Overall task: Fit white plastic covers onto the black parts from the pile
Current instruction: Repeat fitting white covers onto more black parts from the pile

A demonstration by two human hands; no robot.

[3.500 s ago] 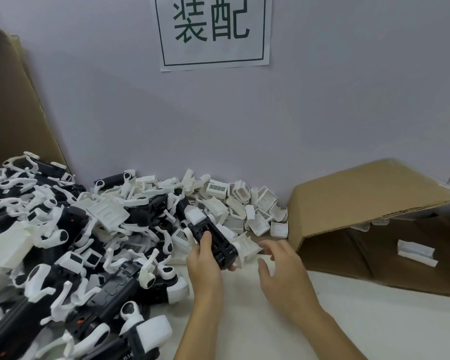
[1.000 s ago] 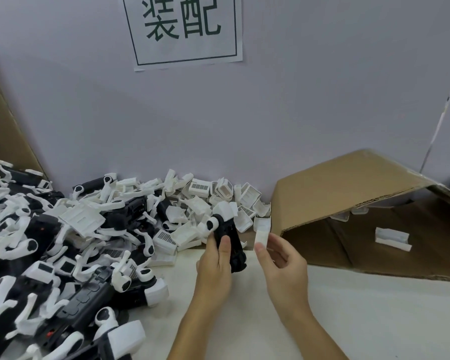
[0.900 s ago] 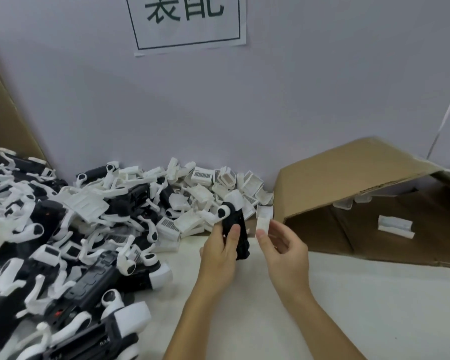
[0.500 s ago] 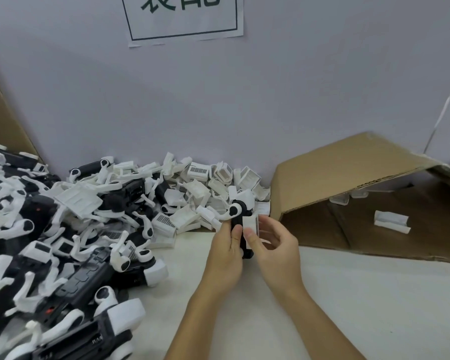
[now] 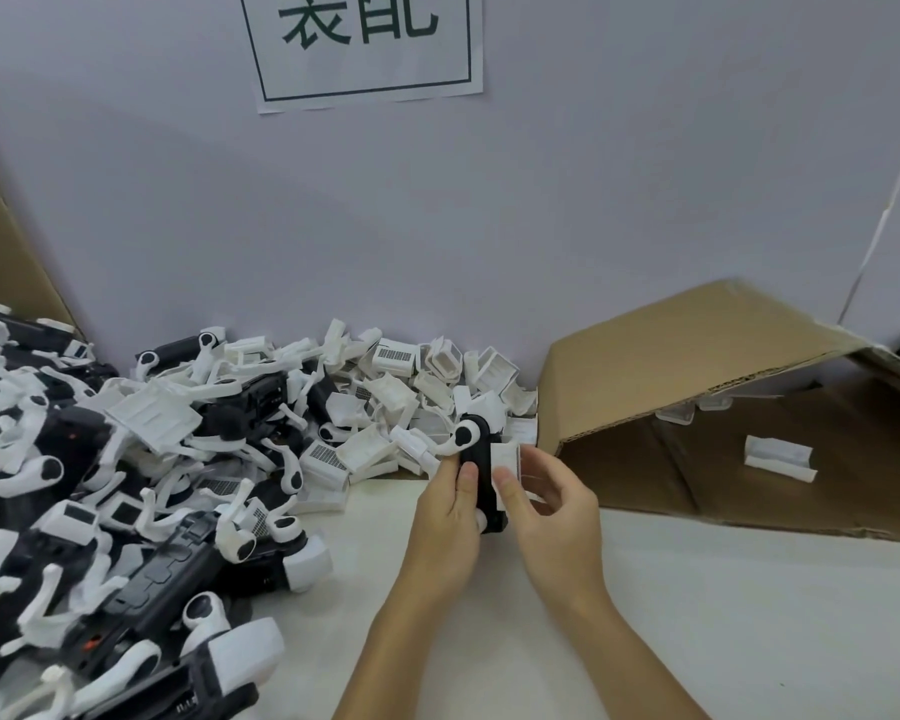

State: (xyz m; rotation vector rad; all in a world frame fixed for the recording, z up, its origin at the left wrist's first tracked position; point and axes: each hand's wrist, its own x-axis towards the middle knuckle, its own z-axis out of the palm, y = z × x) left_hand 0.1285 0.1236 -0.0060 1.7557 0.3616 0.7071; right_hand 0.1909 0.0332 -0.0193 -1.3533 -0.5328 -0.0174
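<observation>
My left hand (image 5: 450, 517) grips a black part (image 5: 481, 472) held upright over the white table, its white-ringed round end on top. My right hand (image 5: 546, 511) pinches a small white plastic cover (image 5: 505, 459) and holds it against the right side of the black part. A heap of loose white covers (image 5: 401, 402) lies by the wall just behind my hands. A big pile of black parts with white arms (image 5: 100, 511) fills the left side.
An open cardboard box (image 5: 697, 356) lies on its side at the right, with a white piece (image 5: 778, 457) inside. A brown cardboard sheet (image 5: 1, 262) leans at far left. A paper sign (image 5: 370, 44) hangs on the wall. White table (image 5: 697, 615) at front right.
My right hand has brought the white cover from a gap beside the black part to touch its right side. My left hand has kept the part upright and shifted slightly right.
</observation>
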